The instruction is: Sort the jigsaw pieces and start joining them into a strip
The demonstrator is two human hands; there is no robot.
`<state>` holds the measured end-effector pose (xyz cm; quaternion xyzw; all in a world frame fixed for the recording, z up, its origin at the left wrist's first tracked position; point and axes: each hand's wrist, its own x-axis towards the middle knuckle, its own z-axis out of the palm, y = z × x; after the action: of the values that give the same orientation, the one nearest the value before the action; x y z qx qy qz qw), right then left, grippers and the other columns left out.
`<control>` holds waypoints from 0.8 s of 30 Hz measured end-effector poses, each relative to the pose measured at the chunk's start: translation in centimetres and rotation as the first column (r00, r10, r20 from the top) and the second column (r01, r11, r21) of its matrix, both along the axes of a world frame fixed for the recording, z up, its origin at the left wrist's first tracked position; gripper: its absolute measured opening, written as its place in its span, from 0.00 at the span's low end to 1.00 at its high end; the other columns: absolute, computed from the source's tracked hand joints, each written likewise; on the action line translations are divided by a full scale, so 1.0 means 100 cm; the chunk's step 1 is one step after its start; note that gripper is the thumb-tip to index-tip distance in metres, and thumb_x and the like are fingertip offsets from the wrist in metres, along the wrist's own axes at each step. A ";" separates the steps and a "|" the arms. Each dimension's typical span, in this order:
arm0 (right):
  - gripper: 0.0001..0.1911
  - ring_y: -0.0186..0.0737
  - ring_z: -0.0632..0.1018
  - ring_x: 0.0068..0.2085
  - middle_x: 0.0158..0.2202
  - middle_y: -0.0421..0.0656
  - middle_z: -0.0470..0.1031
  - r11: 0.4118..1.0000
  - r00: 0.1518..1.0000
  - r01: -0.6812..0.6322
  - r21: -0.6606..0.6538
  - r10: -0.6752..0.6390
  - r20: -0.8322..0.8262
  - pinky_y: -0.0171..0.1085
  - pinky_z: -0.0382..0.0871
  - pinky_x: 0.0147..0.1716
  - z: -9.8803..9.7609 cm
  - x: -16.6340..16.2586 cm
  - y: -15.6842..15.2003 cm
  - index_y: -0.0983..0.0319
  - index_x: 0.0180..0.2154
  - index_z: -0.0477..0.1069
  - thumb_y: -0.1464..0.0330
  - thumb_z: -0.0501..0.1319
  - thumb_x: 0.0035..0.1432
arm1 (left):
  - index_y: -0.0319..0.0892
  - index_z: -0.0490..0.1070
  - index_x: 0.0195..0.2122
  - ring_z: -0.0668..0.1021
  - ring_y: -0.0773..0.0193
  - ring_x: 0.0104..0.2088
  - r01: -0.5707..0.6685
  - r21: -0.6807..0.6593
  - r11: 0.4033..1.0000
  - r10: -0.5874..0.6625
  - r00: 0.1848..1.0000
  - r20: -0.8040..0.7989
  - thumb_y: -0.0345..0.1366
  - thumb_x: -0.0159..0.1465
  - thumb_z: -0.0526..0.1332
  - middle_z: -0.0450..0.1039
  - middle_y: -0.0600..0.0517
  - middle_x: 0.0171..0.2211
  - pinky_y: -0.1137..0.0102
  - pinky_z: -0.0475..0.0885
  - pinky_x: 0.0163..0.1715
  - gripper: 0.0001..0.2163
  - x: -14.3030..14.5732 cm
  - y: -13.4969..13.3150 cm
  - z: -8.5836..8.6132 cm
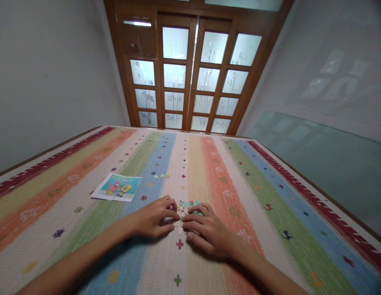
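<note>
A small heap of jigsaw puzzle pieces lies on the striped tablecloth between my hands, some turquoise and printed, others pale side up. From the left, my left hand reaches the heap's edge, its fingers bent and the thumb apart from them; nothing shows in its grasp. Opposite it, my right hand rests with spread, curved fingers over the near right side of the heap, covering part of it. Pale pieces lie between the fingertips of both hands. What the fingertips touch underneath is hidden.
A printed cartoon picture lies on the cloth left of my hands. A few loose puzzle pieces sit farther back. Wooden doors with frosted panes stand beyond the table, and a pale green glass panel runs along the right.
</note>
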<state>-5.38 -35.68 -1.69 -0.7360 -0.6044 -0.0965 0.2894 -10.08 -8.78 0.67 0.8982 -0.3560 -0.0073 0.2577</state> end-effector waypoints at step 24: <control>0.11 0.46 0.75 0.54 0.48 0.43 0.82 1.000 0.999 0.021 0.009 -0.021 0.026 0.49 0.61 0.58 0.002 0.000 -0.001 0.59 0.47 0.77 0.67 0.55 0.74 | 0.43 0.76 0.53 0.81 0.58 0.45 -0.097 -0.212 0.972 0.075 0.991 -0.111 0.33 0.74 0.55 0.82 0.45 0.45 0.64 0.74 0.48 0.12 -0.009 -0.011 -0.008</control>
<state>-5.37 -35.74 -1.52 -0.7397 -0.6001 -0.1116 0.2834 -10.95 -9.92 -0.17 0.8778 -0.3018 -0.0032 0.3721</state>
